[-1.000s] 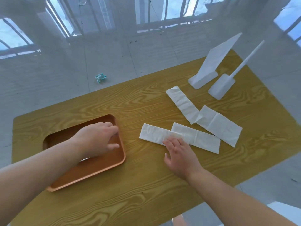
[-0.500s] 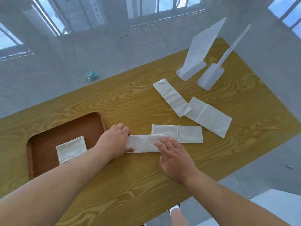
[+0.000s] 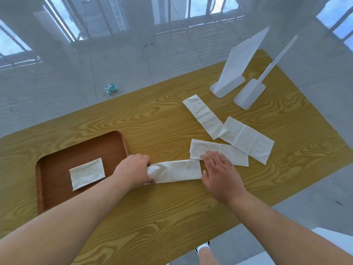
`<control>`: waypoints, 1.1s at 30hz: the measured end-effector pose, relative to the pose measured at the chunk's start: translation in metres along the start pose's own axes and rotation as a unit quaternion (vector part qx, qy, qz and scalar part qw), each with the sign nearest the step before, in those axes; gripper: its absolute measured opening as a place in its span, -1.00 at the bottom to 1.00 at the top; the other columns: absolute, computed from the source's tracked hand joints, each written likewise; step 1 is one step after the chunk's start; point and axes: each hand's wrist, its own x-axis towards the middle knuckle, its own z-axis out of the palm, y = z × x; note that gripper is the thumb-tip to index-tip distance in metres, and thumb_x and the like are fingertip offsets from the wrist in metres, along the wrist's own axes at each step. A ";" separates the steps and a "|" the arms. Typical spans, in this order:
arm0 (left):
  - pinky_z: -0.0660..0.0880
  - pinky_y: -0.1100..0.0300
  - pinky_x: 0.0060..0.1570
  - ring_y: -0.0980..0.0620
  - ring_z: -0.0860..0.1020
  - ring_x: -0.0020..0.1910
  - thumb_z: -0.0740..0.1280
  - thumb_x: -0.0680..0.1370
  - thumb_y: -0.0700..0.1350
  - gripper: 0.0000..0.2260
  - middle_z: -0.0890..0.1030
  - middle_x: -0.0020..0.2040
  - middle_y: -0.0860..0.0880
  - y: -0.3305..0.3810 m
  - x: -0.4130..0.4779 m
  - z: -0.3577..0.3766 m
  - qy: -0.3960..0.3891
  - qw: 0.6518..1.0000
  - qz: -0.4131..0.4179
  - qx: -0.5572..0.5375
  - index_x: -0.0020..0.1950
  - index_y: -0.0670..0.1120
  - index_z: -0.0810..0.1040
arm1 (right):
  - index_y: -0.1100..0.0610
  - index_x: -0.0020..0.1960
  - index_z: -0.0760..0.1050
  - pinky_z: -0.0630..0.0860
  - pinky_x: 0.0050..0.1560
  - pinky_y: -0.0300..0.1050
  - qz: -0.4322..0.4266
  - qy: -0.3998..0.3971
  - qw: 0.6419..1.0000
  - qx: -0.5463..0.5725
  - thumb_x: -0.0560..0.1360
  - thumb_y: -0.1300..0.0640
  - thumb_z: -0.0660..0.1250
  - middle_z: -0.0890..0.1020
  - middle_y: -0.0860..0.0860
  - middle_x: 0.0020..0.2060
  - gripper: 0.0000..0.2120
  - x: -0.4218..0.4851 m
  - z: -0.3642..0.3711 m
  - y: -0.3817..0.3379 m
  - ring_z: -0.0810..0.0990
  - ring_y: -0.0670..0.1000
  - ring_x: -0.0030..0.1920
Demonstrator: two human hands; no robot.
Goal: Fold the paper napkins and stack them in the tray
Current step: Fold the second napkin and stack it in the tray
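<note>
My left hand (image 3: 133,170) pinches curled end of napkin strip (image 3: 177,171) lying between hands; right hand (image 3: 219,173) open, flat at far end. Paper light, limp, tear-prone; I judge corners best hold.

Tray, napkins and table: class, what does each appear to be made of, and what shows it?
Tray: probably smooth brown plastic or lacquered wood; even colour, rounded rim.
Napkins: thin white tissue paper; soft creases, limp lifted end.
Table: wood-grain surface, possibly laminate; bold, flat, printed-looking yellow grain.
</note>
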 end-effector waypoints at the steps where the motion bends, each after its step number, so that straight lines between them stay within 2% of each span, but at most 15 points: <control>1: 0.45 0.14 -0.08 0.03 0.51 0.01 0.51 0.43 0.27 -0.63 0.56 0.04 0.08 0.000 0.000 0.000 0.000 1.000 0.001 -0.003 0.03 0.06 0.52 | 0.08 0.49 0.34 0.25 0.54 0.10 -0.038 -0.005 0.999 -0.006 0.58 0.08 0.24 0.44 0.10 0.48 -0.51 -0.002 0.001 -0.003 0.32 0.13 0.51; 3: 0.39 0.16 -0.21 0.06 0.50 -0.11 0.45 0.46 0.19 -0.72 0.55 -0.07 0.06 0.000 -0.001 0.000 0.010 0.999 -0.009 -0.047 -0.12 0.01 0.51 | 0.08 0.51 0.35 0.24 0.56 0.07 -0.109 -0.025 0.994 -0.013 0.58 0.10 0.22 0.46 0.09 0.48 -0.51 -0.007 0.007 -0.013 0.35 0.11 0.51; 5: 0.33 0.18 -0.37 0.09 0.48 -0.31 0.43 0.46 0.12 -0.74 0.55 -0.25 0.07 -0.001 -0.004 -0.002 0.022 0.987 -0.038 -0.152 -0.22 -0.04 0.50 | 0.07 0.51 0.38 0.19 0.54 0.03 -0.143 -0.042 0.989 -0.012 0.59 0.10 0.21 0.47 0.08 0.47 -0.52 -0.010 0.014 -0.023 0.37 0.11 0.51; 8: 0.33 0.17 -0.42 0.09 0.42 -0.43 0.49 0.47 0.01 -0.75 0.48 -0.40 0.08 0.001 -0.006 -0.011 0.018 0.936 -0.076 -0.344 -0.26 -0.06 0.49 | 0.05 0.51 0.38 0.21 0.54 0.06 -0.138 -0.065 0.988 0.005 0.61 0.09 0.16 0.45 0.07 0.48 -0.53 -0.013 0.024 -0.035 0.34 0.12 0.52; 10: 0.34 0.21 -0.45 0.13 0.42 -0.47 0.51 0.49 -0.05 -0.75 0.47 -0.45 0.12 0.006 -0.007 -0.018 0.011 0.897 -0.079 -0.435 -0.33 0.01 0.53 | 0.06 0.52 0.37 0.23 0.55 0.07 -0.123 -0.065 0.990 0.017 0.61 0.09 0.16 0.44 0.06 0.49 -0.53 -0.014 0.026 -0.039 0.33 0.12 0.52; 11: 0.37 0.25 -0.48 0.16 0.46 -0.50 0.52 0.50 -0.04 -0.76 0.51 -0.46 0.14 0.010 -0.009 -0.023 0.000 0.881 -0.071 -0.469 -0.34 0.05 0.58 | 0.07 0.51 0.38 0.24 0.54 0.08 -0.119 -0.061 0.991 0.023 0.61 0.10 0.17 0.45 0.06 0.49 -0.53 -0.014 0.025 -0.041 0.34 0.12 0.52; 13: 0.49 0.24 -0.38 0.16 0.60 -0.41 0.51 0.48 0.15 -0.79 0.69 -0.33 0.08 0.020 -0.011 -0.031 -0.047 0.851 -0.044 -0.522 -0.21 0.03 0.68 | 0.08 0.48 0.42 0.31 0.51 0.09 -0.113 -0.046 0.992 0.030 0.58 0.12 0.21 0.50 0.06 0.44 -0.54 -0.015 0.023 -0.041 0.40 0.12 0.48; 15: 0.55 0.13 -0.22 0.07 0.68 -0.29 0.42 0.44 0.38 -0.55 0.78 -0.15 0.00 0.026 -0.011 -0.032 -0.083 0.838 -0.028 -0.538 -0.09 0.00 0.73 | 0.07 0.41 0.48 0.43 0.42 0.08 -0.100 -0.027 0.994 0.029 0.55 0.12 0.24 0.57 0.04 0.33 -0.58 -0.016 0.018 -0.038 0.48 0.11 0.37; 17: 0.56 0.09 -0.20 0.07 0.66 -0.31 0.33 0.43 0.48 -0.45 0.78 -0.14 -0.02 0.031 -0.007 -0.027 -0.054 0.861 -0.049 -0.503 -0.08 0.01 0.71 | 0.08 0.25 0.54 0.55 0.21 0.08 -0.073 0.001 0.997 0.030 0.52 0.15 0.26 0.61 0.00 0.13 -0.69 -0.016 0.013 -0.033 0.55 0.08 0.14; 20: 0.52 0.16 -0.28 0.13 0.61 -0.29 0.36 0.48 0.43 -0.57 0.72 -0.17 0.02 0.032 -0.002 -0.008 0.014 0.948 -0.065 -0.312 -0.01 0.08 0.61 | 0.10 0.09 0.54 0.56 0.01 0.05 -0.020 0.051 0.997 0.052 0.46 0.26 0.33 0.58 -0.01 -0.06 -0.78 -0.019 0.010 -0.024 0.52 0.06 -0.06; 23: 0.46 0.17 -0.25 0.12 0.59 -0.10 0.42 0.46 0.39 -0.51 0.59 0.01 0.12 0.039 0.002 0.005 0.024 0.979 -0.048 -0.196 0.24 0.13 0.49 | 0.11 0.19 0.54 0.55 0.07 -0.01 -0.018 0.061 0.996 0.060 0.47 0.25 0.32 0.57 -0.01 -0.02 -0.70 -0.021 0.010 -0.016 0.53 0.05 -0.01; 25: 0.48 0.15 -0.12 0.06 0.57 0.06 0.45 0.45 0.38 -0.38 0.55 0.18 0.09 0.047 0.006 0.009 0.043 0.986 -0.026 -0.156 0.39 0.10 0.46 | 0.08 0.33 0.51 0.53 0.11 -0.03 -0.042 0.024 0.998 0.034 0.50 0.19 0.27 0.55 -0.03 0.03 -0.60 -0.022 0.010 -0.013 0.50 0.03 0.02; 27: 0.48 0.12 0.01 0.01 0.55 0.20 0.48 0.45 0.35 -0.33 0.52 0.29 0.07 0.055 0.012 0.012 0.065 0.990 -0.007 -0.124 0.44 0.06 0.44 | 0.05 0.42 0.47 0.52 0.15 -0.01 -0.052 -0.017 0.998 0.016 0.52 0.14 0.23 0.52 -0.03 0.05 -0.54 -0.023 0.012 -0.010 0.46 0.03 0.03; 30: 0.47 0.12 0.11 -0.01 0.52 0.21 0.52 0.47 0.27 -0.45 0.51 0.22 0.05 0.061 0.020 0.012 0.070 0.994 0.010 -0.087 0.33 0.03 0.48 | 0.04 0.45 0.44 0.50 0.18 0.01 -0.053 -0.038 0.998 0.009 0.53 0.12 0.18 0.50 -0.02 0.07 -0.51 -0.023 0.014 -0.008 0.44 0.03 0.05; 33: 0.42 0.16 -0.07 0.01 0.53 0.04 0.51 0.50 0.13 -0.74 0.51 0.03 0.08 0.065 0.027 0.007 0.037 0.994 0.022 -0.097 0.02 0.04 0.52 | 0.01 0.43 0.46 0.48 0.19 0.02 -0.046 -0.045 0.998 0.016 0.55 0.11 0.17 0.49 -0.03 0.06 -0.55 -0.018 0.013 -0.008 0.44 0.04 0.06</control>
